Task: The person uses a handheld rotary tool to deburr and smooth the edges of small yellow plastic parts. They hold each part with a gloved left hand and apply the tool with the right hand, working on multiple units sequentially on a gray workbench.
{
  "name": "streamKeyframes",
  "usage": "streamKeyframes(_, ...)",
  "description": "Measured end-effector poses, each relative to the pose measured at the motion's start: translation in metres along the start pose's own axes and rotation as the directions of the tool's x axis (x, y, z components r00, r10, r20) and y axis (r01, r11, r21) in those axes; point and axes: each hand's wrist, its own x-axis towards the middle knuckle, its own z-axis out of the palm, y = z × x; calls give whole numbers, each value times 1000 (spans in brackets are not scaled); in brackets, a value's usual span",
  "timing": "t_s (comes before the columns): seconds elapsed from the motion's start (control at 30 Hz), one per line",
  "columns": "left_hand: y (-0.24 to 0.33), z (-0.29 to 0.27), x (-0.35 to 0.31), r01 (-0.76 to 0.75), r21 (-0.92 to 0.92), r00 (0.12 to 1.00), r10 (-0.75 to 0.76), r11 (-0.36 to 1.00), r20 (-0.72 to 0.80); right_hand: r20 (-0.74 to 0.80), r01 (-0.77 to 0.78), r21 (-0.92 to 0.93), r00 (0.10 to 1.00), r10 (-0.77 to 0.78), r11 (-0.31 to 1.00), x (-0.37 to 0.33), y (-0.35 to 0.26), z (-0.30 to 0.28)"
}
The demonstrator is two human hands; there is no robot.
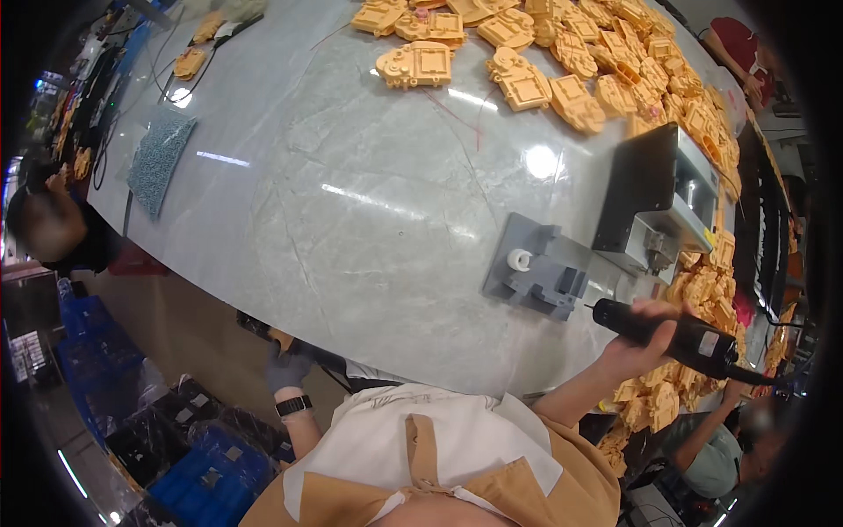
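Note:
My right hand (pixel 639 347) is closed round a black electric screwdriver (pixel 680 338), whose thin bit points left. Just beyond the bit lies a grey fixture block (pixel 537 268) with raised posts and a white ring (pixel 519 260) on it. My left hand (pixel 288 364), in a grey glove with a dark watch at the wrist, is low, off the table's near edge. Its fingers look bent beside a small tan piece (pixel 280 338); what they hold is too small to make out. A black and silver screw feeder box (pixel 659 206) stands right of the fixture.
Orange plastic housings (pixel 518 79) lie scattered at the back and heap up along the right side of the grey table (pixel 351 237). A bag of small blue-grey pieces (pixel 162 158) lies at the left. Blue crates (pixel 211 470) stand on the floor. Other people (pixel 57 220) are around the table.

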Motion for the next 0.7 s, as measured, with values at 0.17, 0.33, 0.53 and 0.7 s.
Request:
streamKeyframes(0.17, 37, 188, -75, -848, 373, 526, 501, 377, 688, -12, 109, -78, 994, -111, 991, -3, 7, -5)
streamKeyframes(0.33, -39, 417, -36, -649, 96, 126, 18, -755, 992, -134, -46, -122, 991, 30, 991, -10, 14, -3)
streamKeyframes(0.53, -75, 433, 1, -832, 7, -57, 98, -555, 994, -33, 92, -114, 995, -96, 989, -23, 27, 2)
streamKeyframes(0.7, -113, 316, -125, -974, -228, -225, -223, 12, 949, -83, 84, -131, 992, -95, 988, -21, 25, -5)
